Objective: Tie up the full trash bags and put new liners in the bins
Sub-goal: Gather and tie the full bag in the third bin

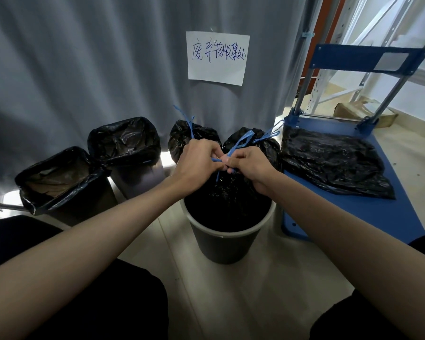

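Daylight enters from the upper right, behind the metal shelving (368,57), where the background is overexposed and washed out. More light leaks under the hem of the grey curtain (84,69), leaving bright blown patches on the floor beside the lined bins. The rest is dim: the black bag in the nearest bin (225,231) loses all detail in shadow. Wide-angle distortion bows the shelving posts and stretches the forearms toward the lower corners. The curtain's left edge looks soft.
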Action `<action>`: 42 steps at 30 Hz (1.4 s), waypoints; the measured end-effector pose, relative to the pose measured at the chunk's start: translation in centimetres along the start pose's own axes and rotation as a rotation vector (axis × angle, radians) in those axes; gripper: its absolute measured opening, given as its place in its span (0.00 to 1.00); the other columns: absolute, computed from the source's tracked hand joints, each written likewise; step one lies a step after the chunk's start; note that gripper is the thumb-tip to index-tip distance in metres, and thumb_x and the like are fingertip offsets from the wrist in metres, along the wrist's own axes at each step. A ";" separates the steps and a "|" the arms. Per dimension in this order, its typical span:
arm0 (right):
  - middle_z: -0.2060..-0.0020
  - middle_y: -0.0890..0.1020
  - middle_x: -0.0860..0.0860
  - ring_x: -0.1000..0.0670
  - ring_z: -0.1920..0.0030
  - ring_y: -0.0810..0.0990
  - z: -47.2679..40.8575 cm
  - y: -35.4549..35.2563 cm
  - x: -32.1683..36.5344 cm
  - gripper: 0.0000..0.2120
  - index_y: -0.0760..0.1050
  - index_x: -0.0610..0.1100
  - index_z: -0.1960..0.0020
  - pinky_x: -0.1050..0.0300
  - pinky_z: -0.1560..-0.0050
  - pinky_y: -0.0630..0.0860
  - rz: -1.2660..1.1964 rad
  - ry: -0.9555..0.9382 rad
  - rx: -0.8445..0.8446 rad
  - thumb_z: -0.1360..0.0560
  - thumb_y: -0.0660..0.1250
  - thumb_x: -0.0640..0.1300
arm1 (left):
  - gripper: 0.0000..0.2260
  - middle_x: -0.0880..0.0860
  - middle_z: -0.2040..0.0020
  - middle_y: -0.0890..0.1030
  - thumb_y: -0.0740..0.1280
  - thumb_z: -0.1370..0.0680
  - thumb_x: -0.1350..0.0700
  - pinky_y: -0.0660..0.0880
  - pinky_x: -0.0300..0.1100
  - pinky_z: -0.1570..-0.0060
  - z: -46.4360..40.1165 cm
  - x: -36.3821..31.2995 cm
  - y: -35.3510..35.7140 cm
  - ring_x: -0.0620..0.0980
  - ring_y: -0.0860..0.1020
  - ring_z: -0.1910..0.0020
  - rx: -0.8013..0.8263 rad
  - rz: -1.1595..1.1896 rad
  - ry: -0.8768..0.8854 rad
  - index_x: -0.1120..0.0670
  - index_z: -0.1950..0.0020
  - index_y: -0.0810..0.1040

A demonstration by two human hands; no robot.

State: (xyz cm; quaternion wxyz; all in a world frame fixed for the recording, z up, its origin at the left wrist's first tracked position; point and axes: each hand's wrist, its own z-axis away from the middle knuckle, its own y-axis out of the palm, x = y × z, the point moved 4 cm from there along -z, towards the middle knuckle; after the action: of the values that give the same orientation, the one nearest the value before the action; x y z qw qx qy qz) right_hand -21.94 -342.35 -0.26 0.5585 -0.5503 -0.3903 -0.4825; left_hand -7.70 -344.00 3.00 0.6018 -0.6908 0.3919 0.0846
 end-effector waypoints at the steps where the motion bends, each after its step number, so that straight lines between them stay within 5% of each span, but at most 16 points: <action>1: 0.68 0.82 0.42 0.51 0.67 0.78 0.1 0.1 0.1 0.13 0.79 0.39 0.67 0.59 0.58 0.78 -0.024 0.010 -0.003 0.24 0.70 0.39 | 0.07 0.44 0.67 0.82 0.80 0.34 0.52 0.78 0.42 0.61 0.0 -0.1 0.0 0.40 0.79 0.65 -0.021 -0.022 0.007 0.48 0.62 0.82; 7: 0.67 0.80 0.43 0.52 0.73 0.75 -0.1 0.4 -0.1 0.10 0.80 0.35 0.55 0.66 0.76 0.69 -0.135 0.175 -0.074 0.20 0.64 0.40 | 0.04 0.47 0.62 0.82 0.76 0.30 0.55 0.78 0.47 0.59 0.5 -0.7 0.4 0.47 0.80 0.61 -0.086 -0.127 0.154 0.53 0.59 0.83; 15: 0.72 0.78 0.45 0.56 0.80 0.70 0.0 -0.4 -0.3 0.05 0.82 0.35 0.58 0.65 0.77 0.70 -0.210 0.270 -0.113 0.26 0.68 0.33 | 0.10 0.50 0.63 0.76 0.70 0.24 0.47 0.74 0.48 0.66 0.8 -1.4 1.5 0.51 0.75 0.65 -0.036 -0.284 0.411 0.52 0.53 0.86; 22: 0.64 0.80 0.44 0.53 0.78 0.71 0.0 -0.6 0.3 0.10 0.76 0.41 0.48 0.65 0.76 0.70 -0.132 0.146 -0.122 0.28 0.70 0.33 | 0.01 0.46 0.62 0.81 0.75 0.28 0.54 0.71 0.36 0.59 -0.4 -0.2 1.0 0.43 0.78 0.61 0.182 -0.047 0.169 0.48 0.59 0.85; 25: 0.65 0.77 0.42 0.51 0.76 0.72 0.1 -0.7 0.9 0.10 0.69 0.44 0.55 0.62 0.74 0.70 -0.119 0.053 -0.085 0.27 0.71 0.37 | 0.06 0.43 0.61 0.83 0.73 0.26 0.57 0.71 0.32 0.55 -1.0 0.9 0.9 0.36 0.78 0.60 0.363 0.148 0.008 0.46 0.60 0.83; 28: 0.68 0.78 0.42 0.55 0.72 0.75 0.6 -0.5 1.6 0.13 0.76 0.42 0.64 0.64 0.67 0.70 0.086 -0.070 0.030 0.25 0.71 0.48 | 0.05 0.45 0.61 0.82 0.68 0.22 0.60 0.73 0.31 0.58 -1.2 1.5 0.5 0.36 0.77 0.62 0.445 0.259 -0.109 0.56 0.52 0.84; 30: 0.70 0.81 0.45 0.58 0.69 0.77 1.1 -0.6 2.0 0.16 0.80 0.43 0.67 0.64 0.62 0.72 0.255 -0.159 0.039 0.27 0.72 0.53 | 0.07 0.49 0.60 0.82 0.66 0.22 0.62 0.74 0.30 0.61 -1.2 1.7 0.4 0.39 0.77 0.62 0.468 0.285 -0.170 0.59 0.50 0.84; 35: 0.71 0.82 0.54 0.60 0.67 0.78 1.5 -0.7 2.5 0.10 0.86 0.46 0.63 0.68 0.62 0.70 0.418 -0.319 -0.008 0.35 0.79 0.53 | 0.14 0.46 0.66 0.79 0.61 0.24 0.68 0.72 0.29 0.65 -1.2 1.8 0.1 0.39 0.76 0.66 0.481 0.309 -0.262 0.54 0.62 0.80; 42: 0.69 0.80 0.54 0.60 0.65 0.75 1.2 0.0 1.7 0.04 0.84 0.43 0.61 0.63 0.57 0.72 0.443 -0.175 0.024 0.30 0.75 0.44 | 0.10 0.47 0.63 0.80 0.61 0.22 0.67 0.72 0.28 0.64 -1.5 2.0 0.0 0.35 0.76 0.68 0.455 0.279 -0.223 0.62 0.52 0.82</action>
State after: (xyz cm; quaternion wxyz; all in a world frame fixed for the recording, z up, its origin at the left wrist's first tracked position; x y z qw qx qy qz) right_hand -21.46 -341.37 1.47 0.6214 -0.6554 -0.3127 -0.2941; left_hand -6.88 -346.23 2.25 0.7632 -0.4639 0.4233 0.1521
